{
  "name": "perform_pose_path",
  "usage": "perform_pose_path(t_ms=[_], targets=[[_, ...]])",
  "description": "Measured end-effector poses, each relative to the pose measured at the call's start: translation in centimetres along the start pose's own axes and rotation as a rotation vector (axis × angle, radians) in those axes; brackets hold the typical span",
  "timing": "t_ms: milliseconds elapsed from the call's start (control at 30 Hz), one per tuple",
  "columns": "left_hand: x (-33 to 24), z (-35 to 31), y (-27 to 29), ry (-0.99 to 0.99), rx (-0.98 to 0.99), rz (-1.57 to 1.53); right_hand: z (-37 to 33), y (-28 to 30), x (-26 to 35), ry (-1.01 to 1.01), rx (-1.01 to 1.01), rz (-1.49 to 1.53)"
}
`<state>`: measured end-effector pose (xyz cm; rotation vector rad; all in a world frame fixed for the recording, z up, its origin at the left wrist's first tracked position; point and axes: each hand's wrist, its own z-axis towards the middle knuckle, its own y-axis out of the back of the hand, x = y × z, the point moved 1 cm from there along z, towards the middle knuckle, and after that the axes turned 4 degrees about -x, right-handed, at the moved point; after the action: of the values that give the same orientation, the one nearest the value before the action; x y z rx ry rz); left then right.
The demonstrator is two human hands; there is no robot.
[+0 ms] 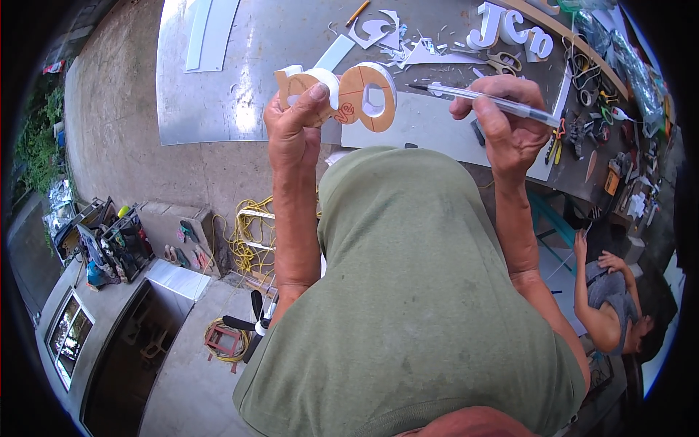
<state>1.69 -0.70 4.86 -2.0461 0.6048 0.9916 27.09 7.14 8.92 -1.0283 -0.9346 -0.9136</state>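
Note:
My left hand [295,120] grips a joined cut-out letter piece [385,116], thumb on its flat tan face and fingers behind. The face carries red pen lines and red handwriting; the thick sides are white, and the rounded right-hand part has an oval hole. In my right hand [504,124] a clear-barrelled pen [520,109] is pinched between thumb and fingers. Its dark tip points left at the letter piece, a small gap apart from it. Both hands are raised over the near edge of the worktable [284,44].
White letters [502,29] stand at the table's back right, near scissors [504,63]. White offcuts [437,54] and a pencil [357,12] lie behind my hands. Pliers [558,146], cables and other tools crowd the right side. Another person [611,298] sits at lower right. Yellow cord [251,233] coils on the floor.

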Motion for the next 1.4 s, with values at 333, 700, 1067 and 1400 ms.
perform_pose_path(t_ms=[333, 700, 1067, 1400], targets=[[0.3, -0.3, 0.3, -0.019, 0.007, -0.025, -0.2, -1.5, -0.1, 0.108, 0.153, -0.416], [0.2, -0.6, 0.0, -0.043, 0.038, 0.030, -0.5, -1.2, -0.2, 0.098, 0.156, -0.460], [0.2, -0.8, -0.3, -0.045, 0.032, 0.043, -0.5, -1.2, -0.1, 0.060, 0.148, -0.468], [0.2, -0.7, -0.3, -0.041, 0.039, 0.042, -0.5, -1.0, -0.2, 0.079, 0.175, -0.506]])
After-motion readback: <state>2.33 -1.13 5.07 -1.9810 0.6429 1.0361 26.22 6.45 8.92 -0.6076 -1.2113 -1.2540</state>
